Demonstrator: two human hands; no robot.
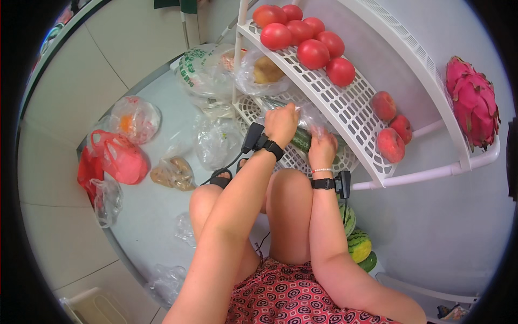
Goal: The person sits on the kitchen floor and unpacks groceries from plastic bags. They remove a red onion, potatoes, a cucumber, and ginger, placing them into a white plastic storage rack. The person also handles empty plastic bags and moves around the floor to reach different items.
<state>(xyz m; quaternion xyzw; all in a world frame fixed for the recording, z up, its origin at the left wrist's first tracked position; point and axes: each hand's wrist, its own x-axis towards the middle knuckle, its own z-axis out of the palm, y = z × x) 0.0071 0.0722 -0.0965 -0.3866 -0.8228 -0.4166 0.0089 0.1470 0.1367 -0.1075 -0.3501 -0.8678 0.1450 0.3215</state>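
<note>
My left hand [282, 121] is closed on a clear plastic bag [311, 117] above the lower tier of a white rack. Beside it, my right hand [322, 148] has its fingers bunched on the same bag's plastic. A dark green, mottled long vegetable [301, 139], perhaps a cucumber or zucchini, lies between and below the hands, partly covered by them and the film. Another green vegetable [272, 103] shows under plastic just beyond my left hand. My fingertips are partly hidden.
Tomatoes [313, 54] and peaches [390, 145] sit on the perforated upper shelf [344, 99]; a dragon fruit [472, 103] rests higher. Filled bags, including a red one [123, 158] and one with brown produce [173, 173], lie leftward. Watermelons [359, 245] are by my right leg.
</note>
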